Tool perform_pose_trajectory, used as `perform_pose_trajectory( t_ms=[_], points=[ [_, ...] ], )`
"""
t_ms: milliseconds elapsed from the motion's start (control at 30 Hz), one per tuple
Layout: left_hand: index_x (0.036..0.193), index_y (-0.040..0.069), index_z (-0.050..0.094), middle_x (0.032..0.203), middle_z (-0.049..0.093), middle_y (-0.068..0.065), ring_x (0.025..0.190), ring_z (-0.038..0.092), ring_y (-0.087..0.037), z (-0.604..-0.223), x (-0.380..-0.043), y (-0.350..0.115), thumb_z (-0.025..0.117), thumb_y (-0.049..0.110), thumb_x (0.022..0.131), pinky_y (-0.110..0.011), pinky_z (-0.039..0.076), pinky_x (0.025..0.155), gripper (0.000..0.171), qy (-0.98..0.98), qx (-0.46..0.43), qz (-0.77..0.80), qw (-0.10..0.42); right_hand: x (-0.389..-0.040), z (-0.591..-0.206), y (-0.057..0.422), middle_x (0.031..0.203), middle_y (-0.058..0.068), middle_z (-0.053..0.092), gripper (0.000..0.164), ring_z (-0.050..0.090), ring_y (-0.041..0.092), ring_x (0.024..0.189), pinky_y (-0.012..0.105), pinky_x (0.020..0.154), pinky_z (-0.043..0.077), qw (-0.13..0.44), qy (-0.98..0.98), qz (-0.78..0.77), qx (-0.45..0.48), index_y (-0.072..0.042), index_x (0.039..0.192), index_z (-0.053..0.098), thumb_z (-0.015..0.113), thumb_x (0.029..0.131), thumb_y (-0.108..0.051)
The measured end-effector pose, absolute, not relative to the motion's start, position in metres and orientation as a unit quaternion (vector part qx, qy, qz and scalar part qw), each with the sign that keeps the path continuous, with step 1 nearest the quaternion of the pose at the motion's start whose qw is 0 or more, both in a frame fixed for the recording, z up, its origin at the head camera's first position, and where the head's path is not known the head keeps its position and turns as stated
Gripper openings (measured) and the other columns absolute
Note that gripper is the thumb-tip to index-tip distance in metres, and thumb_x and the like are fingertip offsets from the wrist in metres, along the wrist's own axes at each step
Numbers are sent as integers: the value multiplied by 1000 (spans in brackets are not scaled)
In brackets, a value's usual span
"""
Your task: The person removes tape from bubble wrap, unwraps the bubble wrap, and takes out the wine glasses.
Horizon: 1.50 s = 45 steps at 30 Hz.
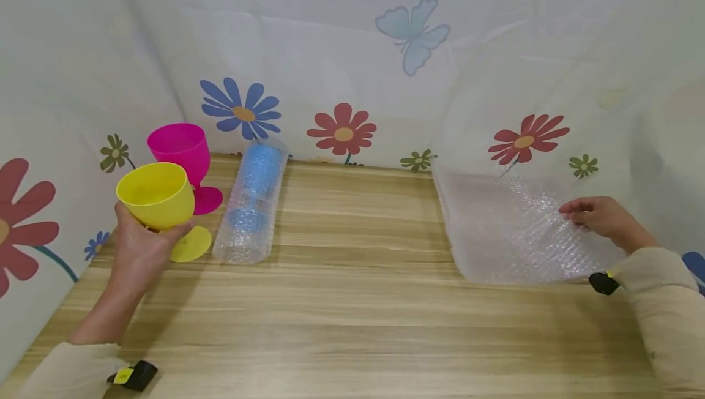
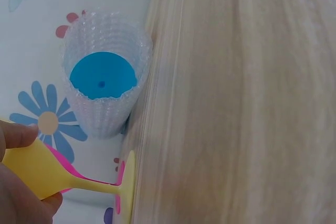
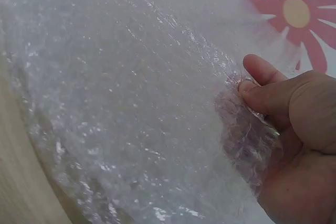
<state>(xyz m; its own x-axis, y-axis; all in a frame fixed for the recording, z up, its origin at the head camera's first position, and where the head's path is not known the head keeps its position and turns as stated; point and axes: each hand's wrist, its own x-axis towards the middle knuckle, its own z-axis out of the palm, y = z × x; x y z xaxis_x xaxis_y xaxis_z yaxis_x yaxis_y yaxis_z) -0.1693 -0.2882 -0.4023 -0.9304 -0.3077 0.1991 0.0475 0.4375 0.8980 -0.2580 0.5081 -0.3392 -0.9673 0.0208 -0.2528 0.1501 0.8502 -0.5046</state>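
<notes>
My left hand [image 1: 142,249] grips a yellow plastic goblet [image 1: 156,194] round the lower part of its bowl. Its round foot is at table level, seen side-on in the left wrist view. Just behind it stands a magenta goblet [image 1: 184,151], partly hidden by the yellow one. On the right, my right hand [image 1: 603,218] pinches a sheet of clear bubble wrap [image 1: 512,234] between thumb and fingertips. In the right wrist view the bubble wrap [image 3: 136,108] fills most of the picture, creased where the thumb [image 3: 257,95] presses it.
A blue goblet rolled in bubble wrap [image 1: 250,203] lies on the wooden table [image 1: 341,325], right of the two goblets; its open end faces the left wrist camera, showing a blue disc [image 2: 103,75]. A white curtain [image 1: 330,38] printed with flowers surrounds the table's back and sides.
</notes>
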Motion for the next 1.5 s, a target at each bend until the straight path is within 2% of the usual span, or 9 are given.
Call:
perform_pose_trajectory(
  t_ms=[167, 333, 533, 767, 833, 1100, 1333, 1500],
  points=[
    [159, 26, 7, 149, 32, -11, 131, 37, -25, -401, -169, -287, 75, 10, 94, -48, 31, 120, 95, -831, 86, -524, 164, -262, -357, 503, 109, 23, 64, 33, 54, 35, 95, 28, 71, 51, 108, 962, -246, 40, 13, 126, 60, 61, 103, -10],
    [159, 24, 7, 149, 32, -12, 132, 37, -28, -401, -169, -287, 75, 11, 94, -49, 31, 120, 95, -834, 89, -518, 165, -266, -366, 502, 100, 21, 66, 24, 57, 33, 88, 34, 72, 50, 100, 972, -210, 22, 13, 118, 64, 60, 100, -2],
    [159, 22, 6, 149, 32, -12, 133, 36, -31, -400, -169, -287, 75, 11, 94, -49, 30, 120, 96, -835, 96, -517, 162, -268, -372, 501, 102, 25, 67, 21, 56, 34, 87, 36, 69, 50, 102, 980, -173, 2, 11, 114, 67, 58, 98, 2],
    [159, 24, 6, 151, 31, -13, 133, 35, -31, -400, -168, -286, 75, 12, 94, -50, 28, 121, 96, -833, 100, -520, 160, -267, -377, 496, 104, 30, 66, 17, 58, 43, 93, 58, 83, 51, 102, 985, -139, -23, 11, 108, 68, 62, 95, 1],
    [159, 25, 6, 151, 31, -13, 133, 35, -31, -400, -168, -286, 75, 12, 94, -50, 28, 122, 96, -833, 99, -521, 160, -267, -379, 494, 102, 30, 67, 18, 59, 43, 92, 61, 84, 51, 103, 986, -131, -30, 11, 107, 68, 63, 94, 0],
    [159, 26, 6, 150, 31, -12, 131, 36, -27, -402, -168, -286, 75, 12, 94, -50, 27, 121, 95, -833, 91, -521, 164, -270, -386, 494, 91, 23, 70, 14, 64, 37, 85, 50, 73, 54, 93, 989, -102, -58, 9, 99, 70, 65, 91, -1],
    [159, 26, 6, 150, 31, -12, 134, 35, -31, -401, -168, -285, 74, 14, 95, -51, 28, 121, 94, -834, 101, -518, 159, -272, -389, 494, 95, 27, 69, 13, 64, 40, 87, 51, 73, 53, 96, 989, -97, -50, 7, 99, 68, 64, 91, -3],
    [159, 27, 8, 149, 33, -11, 132, 37, -26, -403, -169, -286, 74, 13, 96, -48, 29, 121, 93, -834, 94, -517, 167, -275, -391, 494, 95, 26, 68, 13, 64, 38, 86, 50, 72, 53, 100, 989, -97, -44, 7, 98, 67, 63, 91, -3]
  ],
)
